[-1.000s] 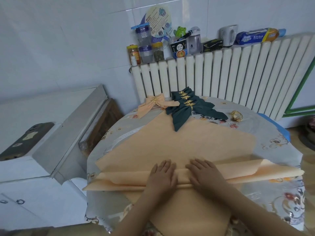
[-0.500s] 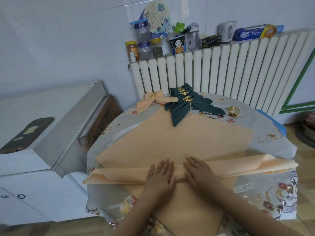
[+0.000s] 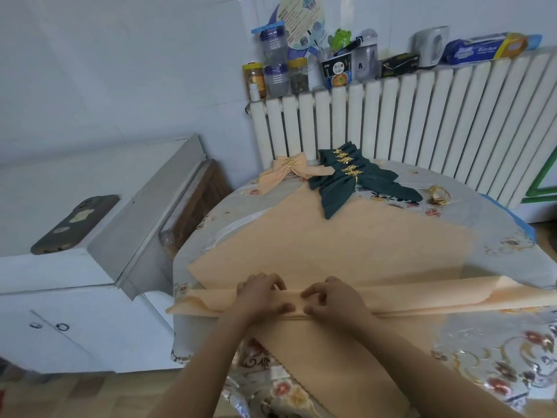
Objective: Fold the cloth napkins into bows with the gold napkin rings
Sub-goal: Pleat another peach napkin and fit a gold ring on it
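A large peach napkin (image 3: 346,245) lies spread on the round table, with a folded pleat band (image 3: 437,300) running across its near part. My left hand (image 3: 259,297) and my right hand (image 3: 331,300) sit side by side at the band's middle, fingers curled and pinching the folded cloth. At the far side lie a finished peach bow (image 3: 283,173) with a gold ring and several dark green bows (image 3: 346,182) with gold rings. Loose gold napkin rings (image 3: 439,195) lie at the far right.
The table (image 3: 497,336) has a floral cover. A white radiator (image 3: 422,122) behind it carries jars, a cup and boxes. A white cabinet (image 3: 75,282) with a phone (image 3: 75,224) on it stands to the left.
Both hands lay flat on the pleat band before. Now their fingers are curled and pinch the fold at its middle. The view has shifted slightly.
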